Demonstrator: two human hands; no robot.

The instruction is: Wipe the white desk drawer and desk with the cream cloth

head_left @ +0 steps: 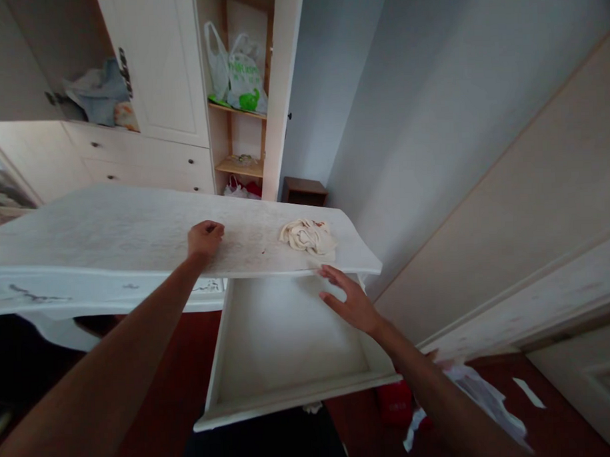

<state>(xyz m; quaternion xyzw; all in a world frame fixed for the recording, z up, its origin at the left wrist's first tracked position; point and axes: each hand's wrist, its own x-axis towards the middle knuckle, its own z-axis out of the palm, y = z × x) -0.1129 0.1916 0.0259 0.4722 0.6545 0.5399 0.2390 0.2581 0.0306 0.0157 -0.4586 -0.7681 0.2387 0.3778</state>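
A white table point(134, 221) with a worn top stretches across the view, and its right drawer point(289, 336) is pulled out with nothing visible inside. My left hand point(206, 238) rests on the tabletop with its fingers curled; what they hold, if anything, is hidden. A crumpled cream cloth point(309, 238) lies near the table's right end. My right hand point(348, 297) is over the drawer's back right part, just below the cloth, with thumb and fingers apart and nothing between them.
Behind the table stands a white wardrobe point(164, 67) with open shelves holding plastic bags point(244, 77). A small brown cabinet point(304, 184) is beyond the table's far edge. On the floor at the lower right are a red item point(395, 402) and a clear plastic bag point(483, 392).
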